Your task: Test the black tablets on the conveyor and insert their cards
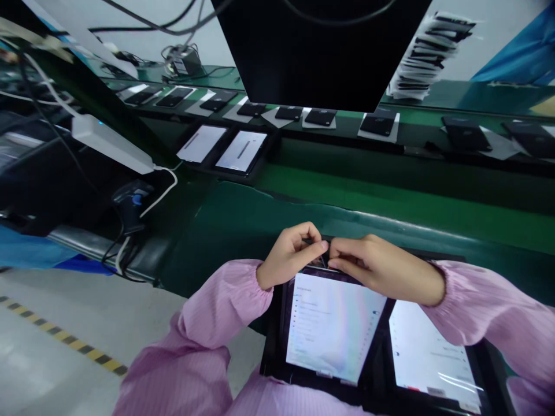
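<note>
Two tablets with lit white screens lie side by side in a black tray [269, 361] close to my body. Over the top edge of the left tablet [332, 329], my left hand [295, 251] and my right hand [377, 266] meet with fingertips pinched. A small dark piece seems to sit between them, too small and covered to name. The right tablet [433, 352] is partly hidden under my right forearm and sleeve. Its screen, like the left one, shows a list of lines.
Two more lit tablets [241, 151] lie in a tray farther back. Dark devices on white sheets line the back shelf [321, 117], below a black panel [312, 52]. A handheld scanner [130, 205] with cables and a white power strip [110, 143] are at left.
</note>
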`<state>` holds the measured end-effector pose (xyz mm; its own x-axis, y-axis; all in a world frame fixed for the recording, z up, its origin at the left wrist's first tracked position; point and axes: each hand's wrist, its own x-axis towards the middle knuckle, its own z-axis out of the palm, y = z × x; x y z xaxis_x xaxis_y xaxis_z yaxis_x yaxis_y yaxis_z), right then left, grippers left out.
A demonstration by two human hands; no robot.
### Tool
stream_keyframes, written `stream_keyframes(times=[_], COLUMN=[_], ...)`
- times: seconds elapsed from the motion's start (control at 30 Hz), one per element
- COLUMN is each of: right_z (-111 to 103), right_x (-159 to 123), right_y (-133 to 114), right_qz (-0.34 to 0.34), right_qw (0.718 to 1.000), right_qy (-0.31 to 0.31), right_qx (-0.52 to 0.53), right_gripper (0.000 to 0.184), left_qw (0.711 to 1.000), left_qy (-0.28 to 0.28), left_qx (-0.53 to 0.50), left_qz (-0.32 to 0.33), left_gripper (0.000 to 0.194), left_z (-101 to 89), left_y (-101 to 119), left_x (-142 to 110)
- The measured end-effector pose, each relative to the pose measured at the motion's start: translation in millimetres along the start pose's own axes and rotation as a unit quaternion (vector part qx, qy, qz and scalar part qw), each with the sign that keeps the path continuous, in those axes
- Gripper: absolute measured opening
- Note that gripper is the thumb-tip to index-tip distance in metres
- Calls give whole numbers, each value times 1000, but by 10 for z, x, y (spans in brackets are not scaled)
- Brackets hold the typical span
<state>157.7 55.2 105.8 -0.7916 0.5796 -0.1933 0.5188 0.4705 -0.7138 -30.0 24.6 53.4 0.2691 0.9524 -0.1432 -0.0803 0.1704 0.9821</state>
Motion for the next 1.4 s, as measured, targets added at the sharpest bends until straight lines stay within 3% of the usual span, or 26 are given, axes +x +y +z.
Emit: stream_keyframes(times=[0.07,0.2,0.33,0.4,0.5,0.6,0.7,0.87,0.97,1.07,1.17,1.3,1.4], right_z=[-2,-9,-98,-168,-268,-362,-443,-524,-574,-628,-651,-646,-688], right_x=[-29,-8,310,512,676,606,428,200,89,-1,29,512,1211], right_y=[67,329,764,986,1235,1357,1394,1414,1406,1339,1213,1027,883], right_qz=[81,201,265,284,288,284,282,299,309,302,285,263,227], right_qw=[997,977,951,937,928,921,916,901,891,880,869,865,855], right_qy=[3,40,130,176,215,252,270,297,312,335,346,306,264], right_qx=[16,51,93,102,97,88,93,106,113,148,210,299,384], right_gripper=[29,58,55,51,48,44,39,34,32,30,25,20,45], left_qw=[1000,997,986,972,920,834,786,769,768,779,790,790,794], left_qy=[11,37,82,127,259,398,423,383,380,379,412,475,479], left_qx=[11,67,146,200,295,382,451,510,511,487,434,362,336], left_qz=[-9,-22,-17,-7,12,19,22,42,73,113,131,141,163], left_gripper=[34,30,23,23,26,25,21,19,23,29,26,22,22], left_z=[-36,-125,-215,-363,-822,-1383,-1690,-1683,-1774,-1962,-2111,-2027,-1656], left_y=[-77,-309,-414,-382,-284,-253,-377,-520,-307,-8,233,471,590], left_x=[114,531,1071,1273,1377,1311,1305,1515,1431,1142,953,1089,1088])
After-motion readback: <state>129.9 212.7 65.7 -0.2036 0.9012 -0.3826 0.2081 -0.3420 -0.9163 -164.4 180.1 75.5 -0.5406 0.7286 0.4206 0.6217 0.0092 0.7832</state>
